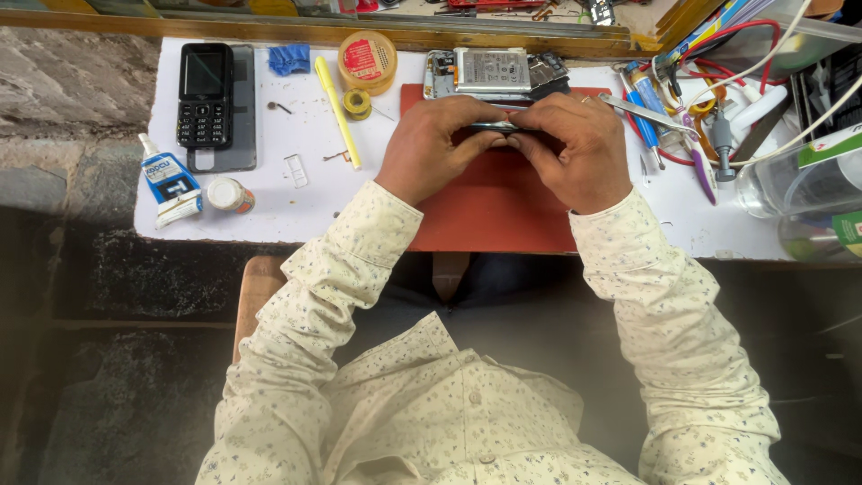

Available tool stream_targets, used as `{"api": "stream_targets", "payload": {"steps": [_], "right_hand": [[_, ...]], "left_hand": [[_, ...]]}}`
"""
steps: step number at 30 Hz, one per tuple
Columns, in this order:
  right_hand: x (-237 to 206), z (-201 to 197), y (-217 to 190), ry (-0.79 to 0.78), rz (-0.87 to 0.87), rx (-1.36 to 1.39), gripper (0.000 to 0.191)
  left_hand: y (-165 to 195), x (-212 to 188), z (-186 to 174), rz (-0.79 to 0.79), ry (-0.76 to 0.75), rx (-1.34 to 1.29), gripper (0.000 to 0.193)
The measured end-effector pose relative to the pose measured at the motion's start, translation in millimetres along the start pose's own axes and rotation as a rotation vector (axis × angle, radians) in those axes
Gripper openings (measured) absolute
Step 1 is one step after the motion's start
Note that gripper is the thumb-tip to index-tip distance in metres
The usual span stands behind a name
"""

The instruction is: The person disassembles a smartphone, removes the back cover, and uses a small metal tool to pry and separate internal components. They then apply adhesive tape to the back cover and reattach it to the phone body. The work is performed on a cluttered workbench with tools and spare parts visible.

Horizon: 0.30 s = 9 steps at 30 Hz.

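Observation:
My left hand [431, 145] and my right hand [575, 148] meet over a red work mat [489, 211]. Both grip a thin dark phone part [496, 127] edge-on between the fingertips; most of it is hidden by the fingers. Just beyond the hands lies an opened smartphone [494, 72] with its battery and board exposed. Metal tweezers [642, 112] lie to the right of my right hand.
On the white bench top [296, 202] left of the mat: a black keypad phone [205, 94], a glue tube [169, 187], a small bottle [230, 194], a yellow pen-like tool [338, 110], a solder roll [357, 103], a round tin [366, 61]. Screwdrivers, wires and clear containers [808, 184] crowd the right.

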State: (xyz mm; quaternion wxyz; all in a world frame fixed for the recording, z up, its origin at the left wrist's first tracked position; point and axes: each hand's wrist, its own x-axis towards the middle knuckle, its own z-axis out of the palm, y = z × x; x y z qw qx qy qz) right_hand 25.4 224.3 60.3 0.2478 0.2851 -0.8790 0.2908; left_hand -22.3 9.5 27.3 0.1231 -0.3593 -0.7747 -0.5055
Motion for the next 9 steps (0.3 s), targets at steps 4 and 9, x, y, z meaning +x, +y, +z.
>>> {"api": "stream_targets", "payload": {"steps": [4,9], "right_hand": [[3.4,-0.1,-0.5,-0.019,0.022,-0.001,0.015],[5.8,0.4,-2.1,-0.015,0.017,-0.001,0.014]], "left_hand": [[-1.9,2.1,-1.4,0.043,-0.002,-0.036,0.017],[-2.8,3.7,-0.7,-0.004,-0.010,-0.053,0.017]]}}
